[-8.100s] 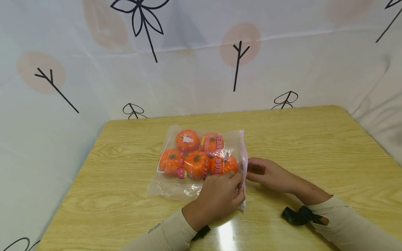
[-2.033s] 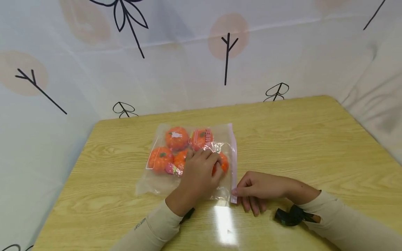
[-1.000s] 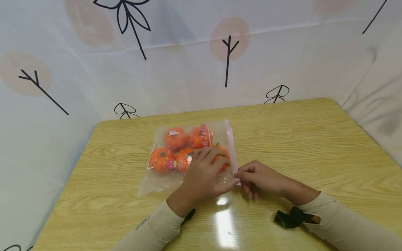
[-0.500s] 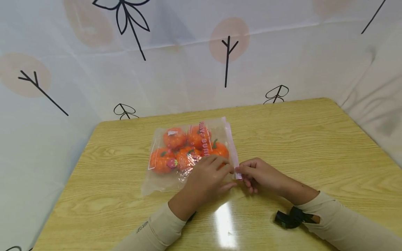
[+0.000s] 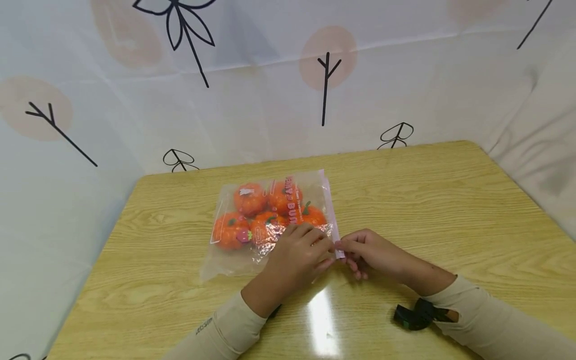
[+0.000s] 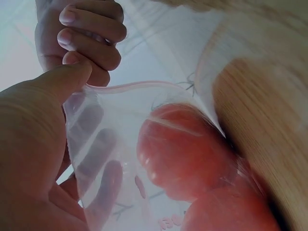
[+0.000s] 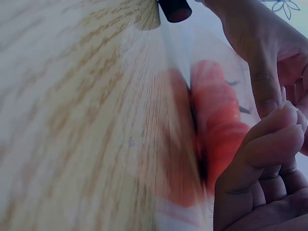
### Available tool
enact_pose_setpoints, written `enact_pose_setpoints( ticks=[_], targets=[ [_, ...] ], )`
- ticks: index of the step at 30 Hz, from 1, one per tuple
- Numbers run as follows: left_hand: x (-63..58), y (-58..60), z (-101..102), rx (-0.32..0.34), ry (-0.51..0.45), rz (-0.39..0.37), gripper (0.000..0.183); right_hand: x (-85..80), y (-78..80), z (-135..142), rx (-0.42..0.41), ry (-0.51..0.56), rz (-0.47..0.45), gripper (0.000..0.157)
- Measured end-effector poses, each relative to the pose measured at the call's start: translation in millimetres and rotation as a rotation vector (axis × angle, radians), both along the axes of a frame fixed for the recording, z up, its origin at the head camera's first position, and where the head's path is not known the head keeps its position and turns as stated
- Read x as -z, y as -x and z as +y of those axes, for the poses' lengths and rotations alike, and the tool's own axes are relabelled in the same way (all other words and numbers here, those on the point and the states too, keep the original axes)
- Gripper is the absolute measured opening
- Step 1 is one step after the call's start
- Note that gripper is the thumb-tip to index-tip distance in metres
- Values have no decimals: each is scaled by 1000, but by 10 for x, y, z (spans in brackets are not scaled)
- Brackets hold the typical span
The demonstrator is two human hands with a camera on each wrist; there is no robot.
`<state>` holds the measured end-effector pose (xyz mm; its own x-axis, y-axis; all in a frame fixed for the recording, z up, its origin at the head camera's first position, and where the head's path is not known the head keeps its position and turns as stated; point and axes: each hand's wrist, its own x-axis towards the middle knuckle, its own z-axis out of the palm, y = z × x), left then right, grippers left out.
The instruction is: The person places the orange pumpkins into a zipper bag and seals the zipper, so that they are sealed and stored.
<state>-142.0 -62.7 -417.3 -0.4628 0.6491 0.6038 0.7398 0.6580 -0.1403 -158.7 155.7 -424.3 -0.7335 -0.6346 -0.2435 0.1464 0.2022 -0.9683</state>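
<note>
A clear zip bag with pink print lies on the table, a pink zip strip along its right side. Several small orange pumpkins with green stems are inside. My left hand pinches the near edge of the bag by the strip's end; in the left wrist view its thumb is on one face, and its fingers show through the film. With thumb and index finger, my right hand pinches the strip's near end, fingertips right beside the left hand's. The left hand hides part of the nearest pumpkins.
The wooden table reaches back to a white patterned cloth. A black wrist device sits under the right sleeve, and another dark one shows partly under the left wrist. Light glares off the table near the front.
My left hand has slid from over the pumpkins to the bag's near right edge. My right hand has moved slightly up with the strip's near end, which is raised compared with two seconds ago.
</note>
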Motion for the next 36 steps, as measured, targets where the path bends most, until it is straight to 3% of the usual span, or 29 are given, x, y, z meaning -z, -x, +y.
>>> enact_pose_setpoints(
  ticks=[7,14,19,26,36],
  targets=[
    [-10,3,-3,13,-18,5,11,-7,-2,-11,6,28,-28,40],
    [7,10,9,41,-37,62,10,13,-6,4,2,53,-55,35],
    [-14,2,10,64,-49,53,7,13,-5,11,-4,81,-65,32],
    [-5,15,17,114,-68,130,5,23,-18,6,12,92,-78,30],
    [-21,4,12,137,-61,106,3,3,-11,-13,31,64,-63,32]
  ],
)
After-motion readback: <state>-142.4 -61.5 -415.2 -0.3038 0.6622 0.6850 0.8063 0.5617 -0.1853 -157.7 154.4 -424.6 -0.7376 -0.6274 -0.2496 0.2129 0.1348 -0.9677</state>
